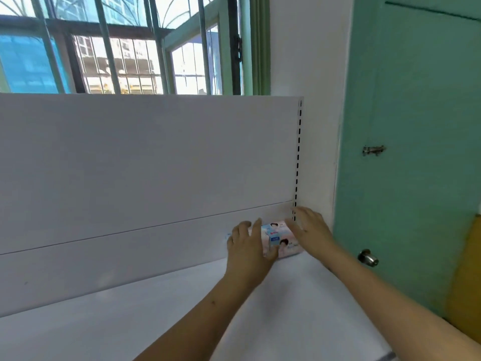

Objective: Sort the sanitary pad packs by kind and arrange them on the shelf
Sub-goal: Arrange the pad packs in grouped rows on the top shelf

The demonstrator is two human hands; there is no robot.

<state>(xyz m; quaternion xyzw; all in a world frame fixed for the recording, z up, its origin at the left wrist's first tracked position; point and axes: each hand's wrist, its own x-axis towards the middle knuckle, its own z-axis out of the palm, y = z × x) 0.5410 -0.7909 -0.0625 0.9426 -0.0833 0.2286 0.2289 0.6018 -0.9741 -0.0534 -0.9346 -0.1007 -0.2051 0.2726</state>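
A pink and white sanitary pad pack (279, 237) with a blue label stands at the far right end of the white shelf (156, 308), against the white back panel (130, 165). My left hand (248, 247) grips its left side, thumb across the front. My right hand (311, 229) presses its right side, fingers near the slotted upright (298, 157). Much of the pack is hidden by my hands, so I cannot tell if it is one pack or more.
A green door (416, 126) with a latch and a metal knob (368, 257) stands right of the shelf. A yellow object (466, 282) leans at the far right. A barred window (117, 48) rises behind the back panel.
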